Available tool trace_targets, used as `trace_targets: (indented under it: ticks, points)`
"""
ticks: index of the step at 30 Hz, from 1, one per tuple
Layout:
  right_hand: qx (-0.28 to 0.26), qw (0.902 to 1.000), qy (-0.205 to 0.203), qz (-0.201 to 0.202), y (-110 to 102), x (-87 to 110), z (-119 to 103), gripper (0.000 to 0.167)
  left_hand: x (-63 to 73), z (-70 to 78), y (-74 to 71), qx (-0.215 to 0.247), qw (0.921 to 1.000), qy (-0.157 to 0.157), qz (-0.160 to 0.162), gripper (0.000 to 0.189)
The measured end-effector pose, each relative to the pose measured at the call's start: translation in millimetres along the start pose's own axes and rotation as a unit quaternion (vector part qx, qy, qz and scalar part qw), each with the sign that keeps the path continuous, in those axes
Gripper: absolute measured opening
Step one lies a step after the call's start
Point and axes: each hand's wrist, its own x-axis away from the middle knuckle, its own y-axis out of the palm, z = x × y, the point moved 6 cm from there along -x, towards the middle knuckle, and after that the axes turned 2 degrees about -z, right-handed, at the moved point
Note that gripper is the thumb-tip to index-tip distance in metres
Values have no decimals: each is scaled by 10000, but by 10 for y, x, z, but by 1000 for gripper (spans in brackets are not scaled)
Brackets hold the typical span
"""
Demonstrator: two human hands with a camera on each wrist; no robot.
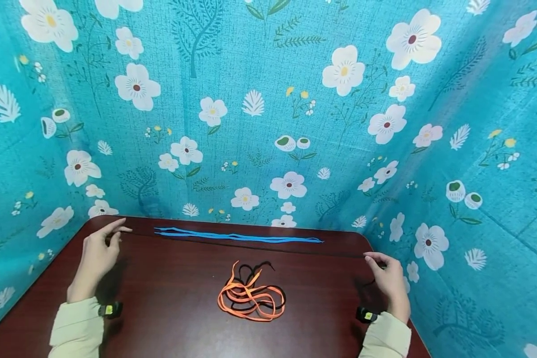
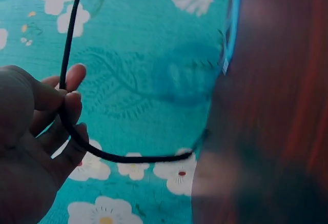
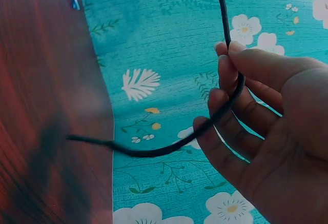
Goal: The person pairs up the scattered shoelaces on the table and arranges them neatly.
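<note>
A black shoelace is stretched nearly straight across the table between both hands. The left hand pinches it between thumb and fingertips, and a short loose end curves down past the fingers in the left wrist view. At the other side the right hand pinches the lace too; its free tail hangs in a curve below the fingers. Just behind the stretched lace lie blue shoelaces, laid out lengthwise near the table's far edge. Nearer the front, an orange shoelace lies in loose loops, tangled with another black lace.
The dark reddish-brown table has a glossy top with rounded far corners. A teal curtain with white flowers rises behind it and along both sides. Each wrist wears a small black camera, the left and the right.
</note>
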Motion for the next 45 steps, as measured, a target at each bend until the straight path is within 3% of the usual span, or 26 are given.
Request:
trace_targets:
  ticks: [2,6,15,22,31,38,40,45]
  points:
    - [70,9999,32,-81,20,-14,22,32,16,-52,-33,-54,9997,125,-178,33]
    - [261,9995,-38,-170,51,-54,44,29,49,-167,-113,-156,9996,132,-217,23]
    - [765,9953,-106,-583,124,-143,119,25,46,-501,-261,-496,9975,-246,-433,16]
    - [1071,9890,-146,-1013,201,-312,305,22,58,-716,-188,-385,9920,-292,-1171,19]
    - [1246,9796,-340,-1536,377,-511,622,18,53,-1092,-73,-596,9863,-780,-1323,18]
    - [1285,9779,65,-1651,352,-571,736,18,56,-1350,60,-719,9740,-1088,-1851,19]
    - [1329,9772,127,-1654,339,-595,751,20,59,-1387,57,-756,9742,-1129,-1804,22]
    - [1451,9778,315,-1480,277,-671,768,25,19,-1390,-12,-799,9847,-1086,-1101,18]
